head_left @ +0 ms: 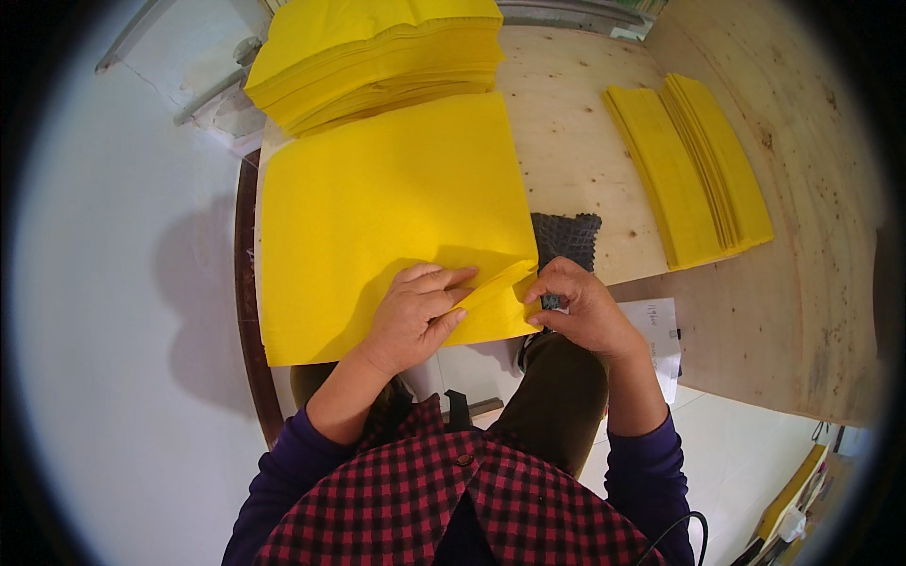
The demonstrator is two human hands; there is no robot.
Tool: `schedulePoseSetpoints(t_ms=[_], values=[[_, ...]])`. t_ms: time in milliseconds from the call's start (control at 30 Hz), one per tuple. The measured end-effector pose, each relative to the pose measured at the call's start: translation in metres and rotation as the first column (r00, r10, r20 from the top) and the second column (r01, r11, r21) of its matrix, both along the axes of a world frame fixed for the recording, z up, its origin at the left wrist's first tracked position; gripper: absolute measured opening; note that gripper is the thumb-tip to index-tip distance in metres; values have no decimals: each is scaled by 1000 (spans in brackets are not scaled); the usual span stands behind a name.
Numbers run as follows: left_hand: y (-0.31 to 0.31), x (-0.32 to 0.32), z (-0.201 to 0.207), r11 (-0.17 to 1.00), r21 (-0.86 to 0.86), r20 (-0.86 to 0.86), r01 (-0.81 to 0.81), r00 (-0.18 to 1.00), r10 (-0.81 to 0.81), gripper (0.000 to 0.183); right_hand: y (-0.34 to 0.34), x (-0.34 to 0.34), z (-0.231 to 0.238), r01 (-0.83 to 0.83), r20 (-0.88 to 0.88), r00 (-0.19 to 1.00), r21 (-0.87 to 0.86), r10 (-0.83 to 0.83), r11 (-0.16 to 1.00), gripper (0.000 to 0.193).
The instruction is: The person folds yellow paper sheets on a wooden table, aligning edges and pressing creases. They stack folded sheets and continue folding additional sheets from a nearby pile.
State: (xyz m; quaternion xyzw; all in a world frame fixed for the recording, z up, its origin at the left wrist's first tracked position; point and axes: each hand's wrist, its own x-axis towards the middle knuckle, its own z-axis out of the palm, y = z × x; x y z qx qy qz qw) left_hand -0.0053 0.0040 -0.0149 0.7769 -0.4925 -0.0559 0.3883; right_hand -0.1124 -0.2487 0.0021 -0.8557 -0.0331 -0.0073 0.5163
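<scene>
A square yellow fabric sheet (pixel 396 198), seemingly the top of a stack, lies in front of me at the table's near edge. Its near right corner is lifted in a raised fold (pixel 500 281). My left hand (pixel 412 316) rests on the sheet left of that fold, fingers stretched out and thumb apart. At the right edge, the curled fingers and thumb of my right hand (pixel 583 304) hold the sheet's corner. A dark textured cloth (pixel 569 238) with a zigzag edge lies just beyond my right hand, partly covered.
A thick pile of folded yellow fabric (pixel 377 57) stands behind the sheet. Two narrow folded yellow bundles (pixel 689 174) lie at the right on the wooden table (pixel 566 123). A wooden panel (pixel 802 189) rises beyond them. White paper (pixel 656 330) hangs below the table edge.
</scene>
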Motion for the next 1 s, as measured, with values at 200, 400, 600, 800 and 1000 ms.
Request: schedulePoseSetpoints(t_ms=[200,400,600,800,1000], values=[[1,0,1,1000,29,18,-7,1000,7,29,-2,7,-3,-25,-2,1000,-3,25,1000,16],[2,-1,4,1000,18,-9,22,1000,-22,43,-1,15,10,-53,45,998,-22,54,998,14],[2,-2,9,998,61,8,30,999,-31,46,3,22,17,-42,44,998,-1,42,999,12],[2,0,5,998,60,-27,26,999,-25,38,2,17,13,71,92,993,101,-80,992,9],[1,0,1,1000,20,-11,19,1000,-18,28,-4,1,1,167,-58,986,186,-159,968,12]])
